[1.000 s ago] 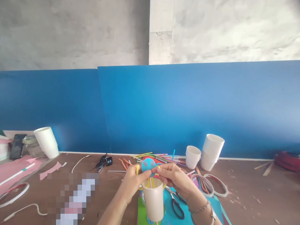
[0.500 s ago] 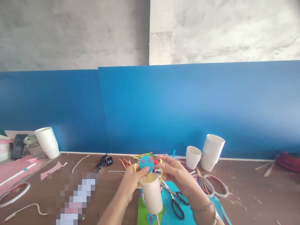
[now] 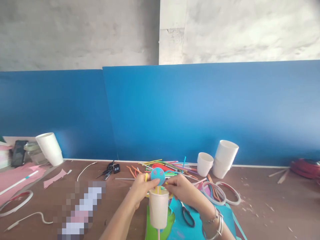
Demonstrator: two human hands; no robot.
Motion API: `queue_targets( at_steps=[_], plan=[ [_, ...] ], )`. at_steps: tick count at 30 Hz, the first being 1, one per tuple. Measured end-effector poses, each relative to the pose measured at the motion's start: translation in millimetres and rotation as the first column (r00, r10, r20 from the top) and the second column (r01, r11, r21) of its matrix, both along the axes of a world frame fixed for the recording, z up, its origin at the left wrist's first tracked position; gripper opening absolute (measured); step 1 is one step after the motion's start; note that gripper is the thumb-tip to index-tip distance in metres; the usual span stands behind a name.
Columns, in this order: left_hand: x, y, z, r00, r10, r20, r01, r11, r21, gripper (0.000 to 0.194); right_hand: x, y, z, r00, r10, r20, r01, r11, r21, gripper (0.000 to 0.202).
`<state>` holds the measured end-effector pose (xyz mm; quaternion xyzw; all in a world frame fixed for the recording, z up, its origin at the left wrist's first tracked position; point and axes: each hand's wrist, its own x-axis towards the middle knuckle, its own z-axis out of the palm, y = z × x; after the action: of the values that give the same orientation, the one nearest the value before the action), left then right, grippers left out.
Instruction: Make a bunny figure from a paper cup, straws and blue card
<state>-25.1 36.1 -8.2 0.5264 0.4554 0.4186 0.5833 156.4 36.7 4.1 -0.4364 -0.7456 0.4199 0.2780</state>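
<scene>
A blue disc [image 3: 157,176] with two pinkish-red swirls drawn on it stands above the mouth of a white paper cup [image 3: 158,209]. A thin stick [image 3: 158,234] comes out below the cup. My left hand [image 3: 142,186] pinches the disc's lower left edge with its thumb, and a yellow strip [image 3: 146,177] rises beside its fingers. At the disc's right side, my right hand [image 3: 178,186] is closed with fingertips pinched on a small yellow piece by the cup's rim.
Black-handled scissors [image 3: 187,216] lie on blue sheets [image 3: 178,231] under my right arm. Colourful sticks [image 3: 172,165] are heaped behind my hands. White cups [image 3: 225,159], tape rings [image 3: 228,193], keys [image 3: 109,170] and pink paper [image 3: 15,180] lie around.
My right hand has lowered and its raised fingers have closed in beside the disc. The cup has straightened upright, and the yellow loop at its right has come down.
</scene>
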Motion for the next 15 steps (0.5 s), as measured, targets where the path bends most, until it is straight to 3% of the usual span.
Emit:
queue_targets(
  at_steps=[8,12,15],
  plan=[
    [-8.2,4.7,-1.6,0.991,-0.071,-0.111,0.065,0.996,-0.057,0.044,4.8,6.6,-3.7,0.983,-0.067,0.173,0.05,0.994,0.101,0.024],
    [-16.7,9.6,-7.8,0.982,-0.086,-0.167,0.069,0.992,-0.103,0.034,12.4,8.0,2.5,0.924,-0.157,0.35,0.103,0.98,0.169,0.03],
    [-21.2,14.2,-16.6,0.969,-0.052,-0.24,0.024,0.993,-0.119,0.032,9.9,3.2,-1.3,0.861,-0.191,0.471,0.108,0.974,0.199,0.022]
  ],
)
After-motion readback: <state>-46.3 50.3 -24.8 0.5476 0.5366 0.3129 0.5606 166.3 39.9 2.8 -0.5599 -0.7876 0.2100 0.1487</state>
